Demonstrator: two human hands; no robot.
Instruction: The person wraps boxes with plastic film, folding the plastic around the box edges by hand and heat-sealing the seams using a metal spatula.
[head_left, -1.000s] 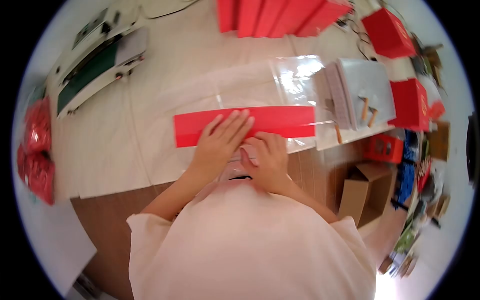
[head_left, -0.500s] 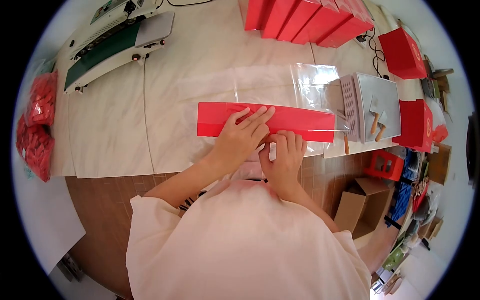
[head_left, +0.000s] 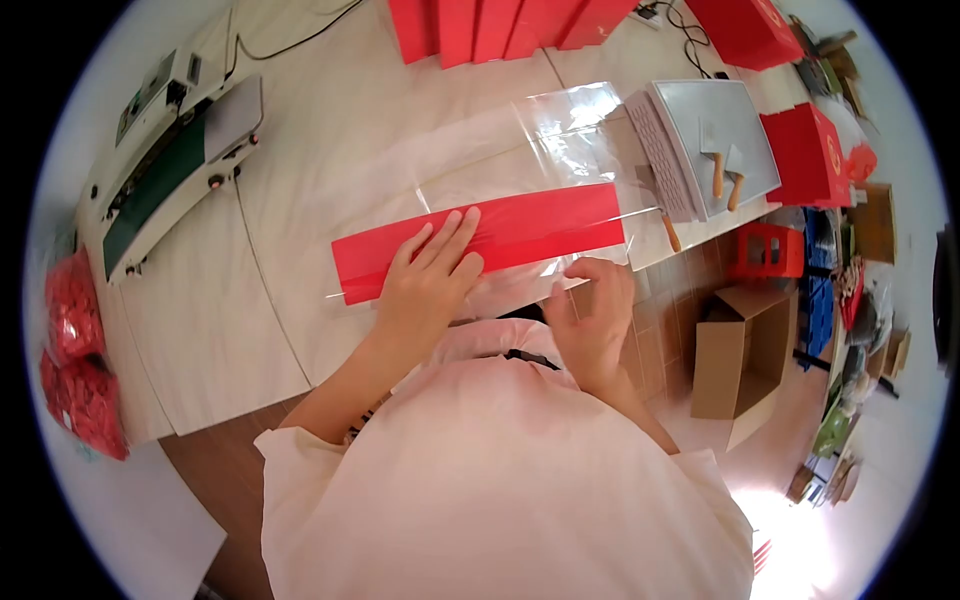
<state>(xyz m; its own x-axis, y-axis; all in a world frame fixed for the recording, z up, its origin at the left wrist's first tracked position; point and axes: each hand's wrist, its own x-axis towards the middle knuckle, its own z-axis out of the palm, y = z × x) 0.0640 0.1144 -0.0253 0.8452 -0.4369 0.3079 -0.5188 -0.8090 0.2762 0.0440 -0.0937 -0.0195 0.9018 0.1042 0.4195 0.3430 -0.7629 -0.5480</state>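
A long red box (head_left: 550, 222) lies slantwise near the table's front edge, on a sheet of clear plastic film (head_left: 450, 165) that spreads out behind it. My left hand (head_left: 425, 275) rests on the box's left half with its fingers stretched out flat. Just in front of the box, my right hand (head_left: 595, 310) has thumb and curled forefinger at the film's near edge and appears to pinch it. A thin scraper-like tool with a wooden handle (head_left: 671, 234) lies by the box's right end.
Several red boxes (head_left: 490, 30) stand at the back. A grey-topped unit (head_left: 710, 110) carries two wooden-handled scrapers (head_left: 718, 175). At left is a machine with a green belt (head_left: 160, 190). Red bags (head_left: 75, 310) hang at far left, and an open carton (head_left: 740, 360) sits on the floor.
My view has turned, so the table appears tilted. My right hand has moved right and away from the box's front side, while my left hand stays flat on the box.
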